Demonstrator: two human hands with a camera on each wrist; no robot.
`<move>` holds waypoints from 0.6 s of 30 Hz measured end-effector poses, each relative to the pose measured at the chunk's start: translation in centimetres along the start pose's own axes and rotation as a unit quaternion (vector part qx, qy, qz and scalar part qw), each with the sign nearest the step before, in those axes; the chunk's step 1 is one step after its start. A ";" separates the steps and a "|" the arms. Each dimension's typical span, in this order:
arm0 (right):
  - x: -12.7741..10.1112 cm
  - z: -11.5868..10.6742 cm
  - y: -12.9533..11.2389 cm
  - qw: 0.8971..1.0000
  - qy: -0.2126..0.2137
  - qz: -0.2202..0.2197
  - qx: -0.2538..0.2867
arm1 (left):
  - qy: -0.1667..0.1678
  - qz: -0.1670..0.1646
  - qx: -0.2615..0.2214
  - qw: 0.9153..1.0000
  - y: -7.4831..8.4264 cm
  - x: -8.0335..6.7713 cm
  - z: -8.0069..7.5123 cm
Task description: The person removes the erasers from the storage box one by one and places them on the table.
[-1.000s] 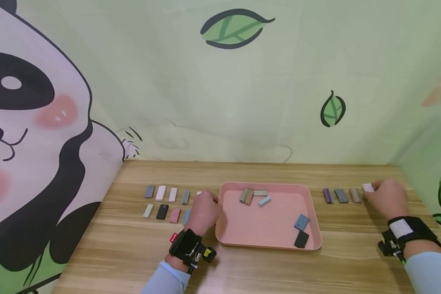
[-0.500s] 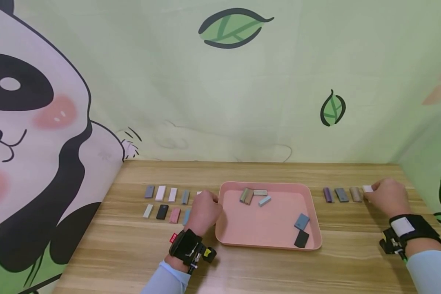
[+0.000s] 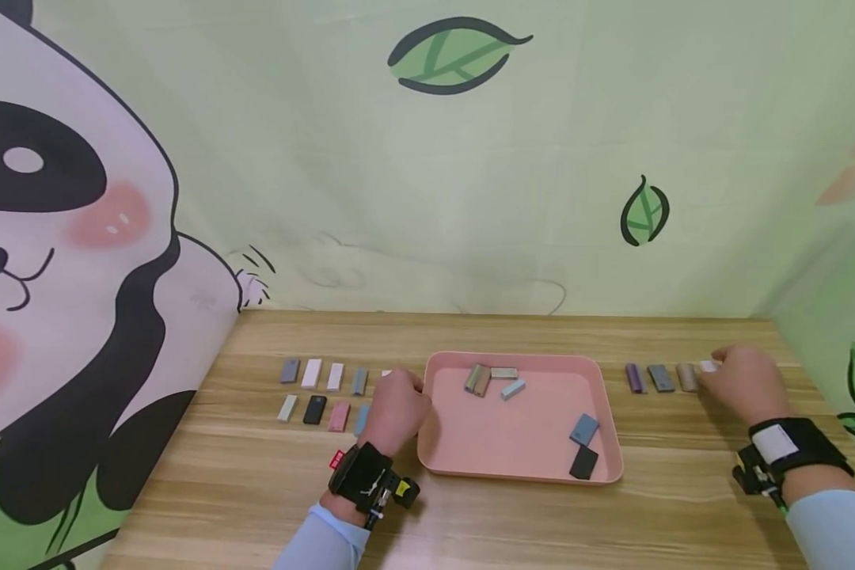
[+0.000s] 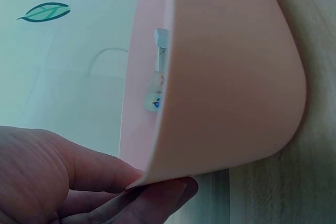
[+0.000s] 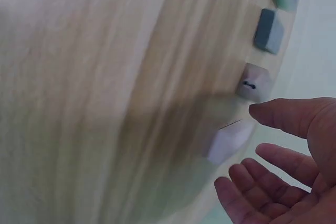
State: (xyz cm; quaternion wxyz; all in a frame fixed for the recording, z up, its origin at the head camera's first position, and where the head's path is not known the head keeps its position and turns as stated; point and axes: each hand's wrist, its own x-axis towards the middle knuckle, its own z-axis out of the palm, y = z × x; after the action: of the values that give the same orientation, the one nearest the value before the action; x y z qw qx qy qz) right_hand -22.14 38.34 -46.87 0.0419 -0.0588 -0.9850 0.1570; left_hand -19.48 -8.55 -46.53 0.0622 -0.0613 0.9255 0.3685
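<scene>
Blocks (image 3: 660, 378): four near the right hand (image 3: 744, 384); left hand (image 3: 397, 408) pinches one tray (image 3: 506, 439).

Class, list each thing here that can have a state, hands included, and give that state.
Left hand: pinching the rim of the pink tray.
Right hand: thumb and fingers apart, beside the white block.
Pink tray: upright on the table, partly filled.
White block: resting on the table, outside the tray.
Tray blocks: loosely scattered.
Left blocks: in rows, partly hidden by the left hand.
</scene>
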 end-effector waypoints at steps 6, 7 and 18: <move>0.2 -1.1 -2.3 0.999 0.026 -0.025 0.004 | -0.001 -0.003 0.001 1.000 0.1 -0.1 0.0; 0.2 -1.4 -2.9 0.999 0.029 -0.030 0.005 | -0.002 -0.003 0.000 1.000 0.1 -0.1 0.0; -0.7 -2.6 -12.5 0.986 0.032 -0.163 0.035 | -0.002 0.004 -0.005 1.000 -0.1 0.0 0.0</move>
State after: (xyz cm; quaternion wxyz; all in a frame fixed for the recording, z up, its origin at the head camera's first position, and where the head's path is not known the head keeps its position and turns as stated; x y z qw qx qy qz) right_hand -22.46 27.22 -40.50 0.1008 0.0988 -0.9734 0.1804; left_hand -19.47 -8.62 -46.58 0.0621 -0.0570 0.9238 0.3735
